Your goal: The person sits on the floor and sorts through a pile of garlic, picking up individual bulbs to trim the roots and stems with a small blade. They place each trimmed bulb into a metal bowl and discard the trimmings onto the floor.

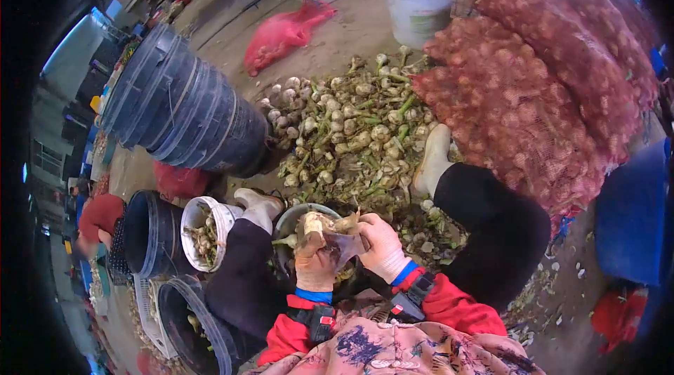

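My left hand [316, 266], in a pale, soiled glove, is closed around a garlic bulb [317, 223] with a dry brownish stem end. My right hand [382, 247], gloved too, pinches a thin purplish flap [345, 247] that stretches between both hands and looks like garlic skin. Both hands are above a round bucket [286, 219] between my legs. Another garlic bulb with a green stem [286, 241] shows at its left side, and my hands hide most of the inside.
A heap of garlic [351, 119] with stems lies ahead. Filled red mesh sacks [519, 87] rise at right, near a blue tub [632, 213]. Stacked dark buckets [186, 104] lean at left, above a white bucket [193, 231] holding garlic. A person [102, 220] is at far left.
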`<state>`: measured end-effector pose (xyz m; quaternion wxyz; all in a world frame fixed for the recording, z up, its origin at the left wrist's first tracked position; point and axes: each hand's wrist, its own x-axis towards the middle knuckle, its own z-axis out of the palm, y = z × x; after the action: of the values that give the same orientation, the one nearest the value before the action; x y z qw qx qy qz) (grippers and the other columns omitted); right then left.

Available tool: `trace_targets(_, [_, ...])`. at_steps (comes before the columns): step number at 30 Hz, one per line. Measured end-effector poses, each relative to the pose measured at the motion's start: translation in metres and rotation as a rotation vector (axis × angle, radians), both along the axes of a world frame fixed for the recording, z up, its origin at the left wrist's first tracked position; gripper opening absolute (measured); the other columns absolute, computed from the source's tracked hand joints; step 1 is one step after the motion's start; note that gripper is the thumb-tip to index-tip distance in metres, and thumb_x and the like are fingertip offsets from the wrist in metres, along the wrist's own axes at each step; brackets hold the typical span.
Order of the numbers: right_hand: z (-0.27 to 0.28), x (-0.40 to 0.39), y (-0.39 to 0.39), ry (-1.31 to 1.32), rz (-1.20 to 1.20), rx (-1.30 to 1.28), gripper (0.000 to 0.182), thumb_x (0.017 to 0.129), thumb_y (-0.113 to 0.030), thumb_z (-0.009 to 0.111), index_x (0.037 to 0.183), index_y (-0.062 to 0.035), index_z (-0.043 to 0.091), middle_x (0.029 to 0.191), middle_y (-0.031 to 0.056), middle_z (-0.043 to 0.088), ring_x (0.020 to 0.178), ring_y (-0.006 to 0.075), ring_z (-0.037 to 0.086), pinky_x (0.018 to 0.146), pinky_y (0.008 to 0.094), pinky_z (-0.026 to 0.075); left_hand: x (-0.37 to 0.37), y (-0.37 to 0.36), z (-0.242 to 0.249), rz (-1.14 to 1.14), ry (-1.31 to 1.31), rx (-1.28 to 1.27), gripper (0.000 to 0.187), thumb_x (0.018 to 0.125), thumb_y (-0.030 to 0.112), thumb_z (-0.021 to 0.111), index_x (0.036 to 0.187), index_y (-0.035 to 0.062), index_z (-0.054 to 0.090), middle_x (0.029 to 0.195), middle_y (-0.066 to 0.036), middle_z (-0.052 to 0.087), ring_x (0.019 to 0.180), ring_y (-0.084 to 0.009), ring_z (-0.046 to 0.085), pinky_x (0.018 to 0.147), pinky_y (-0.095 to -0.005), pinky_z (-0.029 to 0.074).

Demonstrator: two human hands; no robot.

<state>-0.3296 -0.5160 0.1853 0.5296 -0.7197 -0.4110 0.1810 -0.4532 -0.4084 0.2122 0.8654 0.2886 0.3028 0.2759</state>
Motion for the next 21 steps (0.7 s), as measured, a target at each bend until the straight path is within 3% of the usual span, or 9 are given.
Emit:
trace_targets(4, [-0.091,0.007,-0.003,0.524,-0.126,-0.477,0.028,0.081,-0.018,0.063,0.106,-0.0054,0.065,0.105,0.0212,0.066,0.103,0.0414,0.06,0.087,0.0445,0.049,0.012,0.002,0.017,-0.016,-0.221,0.0,0.046,0.083,0.022,0.074,0.122,0.006,0.056,0.116,-0.008,0.062,0.11,-0.025,0.059,0.096,-0.042,0.05])
trace_targets(6, [-0.136,0.015,-0.013,0.456,-0.206,-0.599,0.032,0.079,-0.024,0.065,0.105,-0.0052,0.065,0.105,0.0205,0.067,0.1,0.0396,0.063,0.086,0.0437,0.05,0.012,0.001,0.03,0.108,-0.162,-0.112,0.049,0.082,0.023,0.075,0.124,0.0064,0.056,0.116,-0.008,0.063,0.11,-0.0251,0.06,0.095,-0.042,0.051])
trace_targets(8, [-0.156,0.013,-0.005,0.481,-0.257,-0.548,0.026,0.074,-0.013,0.068,0.099,-0.008,0.067,0.088,0.0095,0.07,0.082,0.0242,0.066,0.077,0.0352,0.051,-0.01,0.019,0.006,0.132,-0.053,-0.08,0.047,0.082,0.022,0.075,0.123,0.0068,0.056,0.114,-0.005,0.063,0.109,-0.024,0.06,0.095,-0.0422,0.051])
trace_targets(10, [-0.112,0.015,-0.006,0.631,-0.265,-0.463,0.024,0.073,-0.012,0.07,0.097,-0.0072,0.067,0.086,0.0073,0.069,0.081,0.0213,0.064,0.077,0.0336,0.051,-0.036,0.044,-0.017,-0.042,0.098,0.119,0.05,0.083,0.019,0.074,0.125,0.0043,0.053,0.116,-0.006,0.06,0.109,-0.0226,0.059,0.095,-0.0399,0.05])
trace_targets(12, [-0.105,0.013,0.0,0.782,-0.275,-0.376,0.022,0.073,-0.012,0.071,0.094,-0.0064,0.067,0.085,0.0051,0.068,0.079,0.0184,0.063,0.076,0.0321,0.05,-0.062,0.063,-0.039,-0.191,0.867,0.656,0.07,0.077,0.018,0.078,0.134,-0.0009,0.041,0.127,-0.015,0.051,0.111,-0.0269,0.058,0.097,-0.0385,0.047])
trace_targets(14, [-0.11,0.007,0.008,0.684,-0.341,-0.35,0.02,0.073,-0.011,0.073,0.091,-0.0053,0.067,0.085,0.003,0.068,0.079,0.0157,0.062,0.076,0.031,0.05,-0.057,0.085,-0.037,-0.298,1.084,1.172,0.073,0.072,0.02,0.079,0.134,0.0006,0.045,0.126,-0.017,0.055,0.114,-0.0311,0.057,0.1,-0.0377,0.045])
trace_targets(18, [-0.141,-0.001,0.011,0.675,-0.254,-0.427,0.025,0.075,-0.015,0.069,0.098,-0.0062,0.065,0.091,0.0089,0.068,0.084,0.0247,0.064,0.079,0.0342,0.05,0.022,0.131,-0.037,-0.397,1.097,1.191,0.057,0.075,0.028,0.074,0.126,0.0079,0.059,0.122,-0.018,0.06,0.116,-0.0366,0.056,0.1,-0.037,0.044])
trace_targets(19, [-0.127,0.001,0.014,0.683,-0.234,-0.267,0.016,0.074,-0.009,0.073,0.089,-0.006,0.067,0.083,0.0011,0.067,0.077,0.0121,0.06,0.073,0.0283,0.049,0.045,0.148,-0.051,-0.533,1.09,1.315,0.053,0.076,0.027,0.072,0.124,0.01,0.06,0.122,-0.019,0.06,0.114,-0.0366,0.057,0.099,-0.0385,0.045])
trace_targets(21, [-0.111,0.003,0.019,0.791,-0.27,-0.227,0.016,0.075,-0.008,0.072,0.09,-0.0062,0.066,0.082,0.0006,0.066,0.076,0.0116,0.06,0.072,0.0279,0.048,0.095,0.176,-0.069,-0.817,1.139,1.519,0.045,0.076,0.023,0.069,0.119,0.0138,0.063,0.118,-0.019,0.061,0.111,-0.0367,0.058,0.094,-0.0422,0.047])
